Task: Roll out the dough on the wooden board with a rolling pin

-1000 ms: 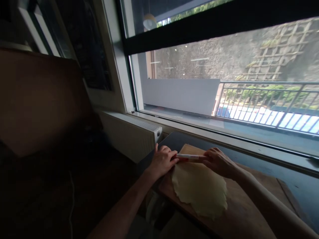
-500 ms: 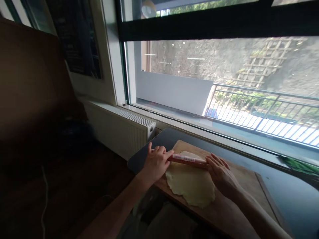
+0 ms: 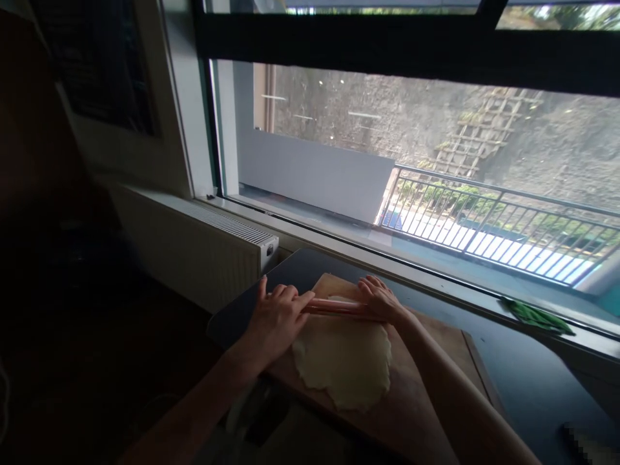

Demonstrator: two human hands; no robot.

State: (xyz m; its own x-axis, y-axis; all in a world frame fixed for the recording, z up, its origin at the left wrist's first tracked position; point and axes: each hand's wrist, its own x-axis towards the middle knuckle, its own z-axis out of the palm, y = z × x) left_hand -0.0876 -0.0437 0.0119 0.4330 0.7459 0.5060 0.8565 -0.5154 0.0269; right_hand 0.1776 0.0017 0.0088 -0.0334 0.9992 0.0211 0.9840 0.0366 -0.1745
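Note:
A reddish rolling pin [image 3: 339,307] lies across the far part of a flat, pale sheet of dough [image 3: 343,365] with uneven edges. My left hand [image 3: 278,316] is closed around the pin's left end, thumb along it. Over its right end lies my right hand [image 3: 382,302], fingers reaching past the pin and palm pressed on it. Beneath the dough is a wooden board [image 3: 438,332], and a thin strip of dough shows beyond the pin.
The board rests on a dark table [image 3: 518,361] against the window sill. A green cloth [image 3: 535,315] lies on the sill at right. A white radiator [image 3: 194,248] stands left of the table. A dark object, partly pixelated, sits at the lower right.
The view has turned to the right. The pin has rolled, so its printed label no longer shows. My right hand has slid farther forward over the pin.

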